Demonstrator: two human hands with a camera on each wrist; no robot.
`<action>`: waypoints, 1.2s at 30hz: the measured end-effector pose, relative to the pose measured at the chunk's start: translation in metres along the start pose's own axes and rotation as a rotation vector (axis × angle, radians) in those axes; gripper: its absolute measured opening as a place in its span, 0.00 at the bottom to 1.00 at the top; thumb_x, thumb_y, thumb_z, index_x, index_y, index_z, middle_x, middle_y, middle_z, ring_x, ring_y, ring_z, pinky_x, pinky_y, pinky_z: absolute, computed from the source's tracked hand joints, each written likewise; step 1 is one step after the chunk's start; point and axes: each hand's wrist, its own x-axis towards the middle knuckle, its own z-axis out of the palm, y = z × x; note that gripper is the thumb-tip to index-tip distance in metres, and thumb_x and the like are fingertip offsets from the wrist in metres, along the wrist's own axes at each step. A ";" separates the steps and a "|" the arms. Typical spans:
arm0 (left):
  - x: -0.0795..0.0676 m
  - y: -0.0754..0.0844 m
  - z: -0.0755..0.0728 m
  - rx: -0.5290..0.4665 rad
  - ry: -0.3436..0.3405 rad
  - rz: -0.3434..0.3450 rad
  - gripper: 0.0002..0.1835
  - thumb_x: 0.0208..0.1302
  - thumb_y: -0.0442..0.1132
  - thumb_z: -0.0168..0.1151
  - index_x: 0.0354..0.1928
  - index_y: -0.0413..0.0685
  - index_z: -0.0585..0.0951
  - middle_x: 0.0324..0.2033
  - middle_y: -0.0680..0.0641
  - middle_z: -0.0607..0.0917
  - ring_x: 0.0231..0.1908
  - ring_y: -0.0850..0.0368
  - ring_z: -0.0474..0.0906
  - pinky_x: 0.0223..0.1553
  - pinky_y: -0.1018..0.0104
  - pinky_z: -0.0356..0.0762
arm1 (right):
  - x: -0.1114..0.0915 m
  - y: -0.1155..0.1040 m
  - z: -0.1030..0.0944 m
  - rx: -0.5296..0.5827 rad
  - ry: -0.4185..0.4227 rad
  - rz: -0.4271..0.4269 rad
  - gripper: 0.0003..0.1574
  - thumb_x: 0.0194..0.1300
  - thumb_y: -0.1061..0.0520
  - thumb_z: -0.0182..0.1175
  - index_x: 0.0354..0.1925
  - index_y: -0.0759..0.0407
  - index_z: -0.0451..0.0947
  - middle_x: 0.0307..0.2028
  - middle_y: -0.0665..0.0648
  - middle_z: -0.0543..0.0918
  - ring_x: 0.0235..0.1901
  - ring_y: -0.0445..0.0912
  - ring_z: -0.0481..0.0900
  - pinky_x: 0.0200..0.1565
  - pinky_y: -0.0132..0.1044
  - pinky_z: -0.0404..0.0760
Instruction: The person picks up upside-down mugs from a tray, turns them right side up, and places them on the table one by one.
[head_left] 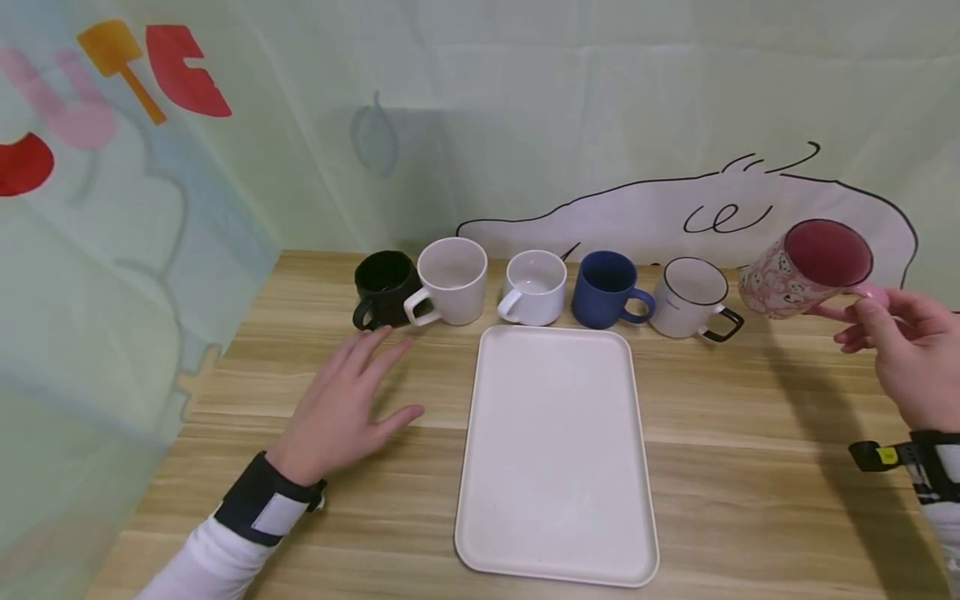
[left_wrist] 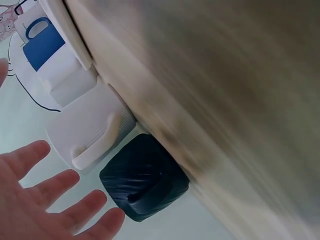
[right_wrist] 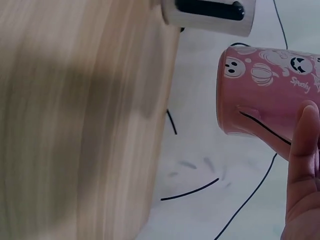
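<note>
My right hand (head_left: 918, 354) grips the handle of a pink patterned mug (head_left: 776, 283), tilted with its red inside facing me. In the right wrist view this mug (right_wrist: 265, 90) hangs apart from the wooden table, white pumpkin and ghost drawings on its side. My left hand (head_left: 341, 404) is spread with straight fingers, holding nothing. Its fingertips come near the black mug (head_left: 386, 292) in the head view. Beside that stands a large white mug (head_left: 453, 283). In the left wrist view, the left hand's fingers (left_wrist: 55, 187) extend toward the black mug (left_wrist: 145, 177).
A small white mug (head_left: 536, 287), a blue mug (head_left: 603, 292) and a white mug with black rim and handle (head_left: 686, 300) continue the row along the table's back edge. Before them lies a white rectangular tray (head_left: 555, 458). A printed cloth (head_left: 600, 100) hangs behind the table (head_left: 720, 467).
</note>
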 end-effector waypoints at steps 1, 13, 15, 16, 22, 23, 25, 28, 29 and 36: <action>-0.001 0.000 0.001 0.000 -0.007 -0.006 0.45 0.58 0.68 0.62 0.71 0.48 0.70 0.70 0.37 0.65 0.67 0.33 0.61 0.64 0.37 0.59 | 0.000 0.002 0.000 -0.016 -0.007 0.004 0.20 0.75 0.54 0.52 0.60 0.59 0.77 0.39 0.38 0.80 0.24 0.30 0.77 0.31 0.17 0.76; -0.010 -0.002 0.006 0.001 -0.078 -0.055 0.48 0.59 0.72 0.58 0.73 0.48 0.68 0.76 0.42 0.56 0.71 0.34 0.55 0.65 0.37 0.58 | 0.001 0.018 0.007 -0.207 -0.077 0.057 0.28 0.75 0.46 0.51 0.62 0.63 0.75 0.37 0.38 0.76 0.23 0.28 0.77 0.26 0.20 0.77; -0.011 -0.002 0.006 0.006 -0.084 -0.060 0.48 0.59 0.73 0.57 0.73 0.48 0.67 0.76 0.43 0.54 0.71 0.34 0.54 0.65 0.37 0.58 | 0.001 0.020 0.008 -0.201 -0.093 0.067 0.28 0.75 0.46 0.51 0.63 0.63 0.75 0.38 0.41 0.77 0.24 0.29 0.77 0.27 0.21 0.78; -0.012 -0.003 0.007 0.009 -0.086 -0.062 0.49 0.59 0.73 0.57 0.74 0.49 0.67 0.76 0.43 0.54 0.71 0.34 0.54 0.65 0.37 0.58 | 0.001 0.020 0.009 -0.197 -0.103 0.073 0.28 0.75 0.46 0.51 0.63 0.63 0.74 0.38 0.42 0.77 0.24 0.29 0.78 0.27 0.21 0.78; -0.015 -0.003 0.008 0.024 -0.114 -0.077 0.49 0.59 0.75 0.55 0.74 0.50 0.66 0.77 0.45 0.51 0.72 0.35 0.51 0.66 0.37 0.56 | 0.001 0.023 0.012 -0.189 -0.114 0.073 0.28 0.75 0.46 0.51 0.64 0.61 0.74 0.39 0.41 0.77 0.25 0.29 0.78 0.28 0.21 0.78; -0.016 -0.002 0.008 0.024 -0.118 -0.080 0.49 0.59 0.75 0.54 0.74 0.50 0.66 0.77 0.45 0.50 0.72 0.35 0.51 0.66 0.37 0.55 | 0.001 0.024 0.013 -0.192 -0.113 0.075 0.28 0.75 0.46 0.51 0.64 0.61 0.74 0.39 0.41 0.77 0.24 0.29 0.78 0.28 0.21 0.78; -0.016 -0.002 0.009 0.026 -0.123 -0.084 0.49 0.59 0.75 0.54 0.74 0.50 0.67 0.77 0.45 0.50 0.72 0.35 0.50 0.66 0.37 0.55 | 0.001 0.025 0.013 -0.198 -0.118 0.084 0.29 0.76 0.45 0.50 0.64 0.61 0.74 0.39 0.41 0.77 0.24 0.29 0.78 0.27 0.22 0.78; -0.017 -0.002 0.009 0.026 -0.130 -0.092 0.49 0.59 0.75 0.54 0.74 0.51 0.66 0.77 0.45 0.50 0.72 0.35 0.50 0.66 0.36 0.55 | 0.002 0.027 0.013 -0.202 -0.130 0.100 0.29 0.76 0.44 0.49 0.64 0.61 0.74 0.39 0.43 0.77 0.25 0.29 0.78 0.25 0.23 0.77; -0.017 -0.001 0.009 0.026 -0.131 -0.094 0.49 0.59 0.75 0.54 0.74 0.51 0.66 0.77 0.45 0.50 0.72 0.35 0.50 0.66 0.36 0.55 | 0.002 0.027 0.013 -0.201 -0.133 0.105 0.29 0.76 0.44 0.49 0.64 0.61 0.74 0.39 0.43 0.78 0.25 0.29 0.78 0.25 0.23 0.77; -0.018 -0.001 0.009 0.024 -0.132 -0.100 0.49 0.59 0.75 0.54 0.74 0.51 0.67 0.77 0.45 0.51 0.72 0.34 0.50 0.66 0.36 0.56 | 0.003 0.032 0.014 -0.180 -0.146 0.122 0.30 0.76 0.45 0.49 0.65 0.62 0.73 0.40 0.42 0.77 0.26 0.31 0.79 0.30 0.22 0.80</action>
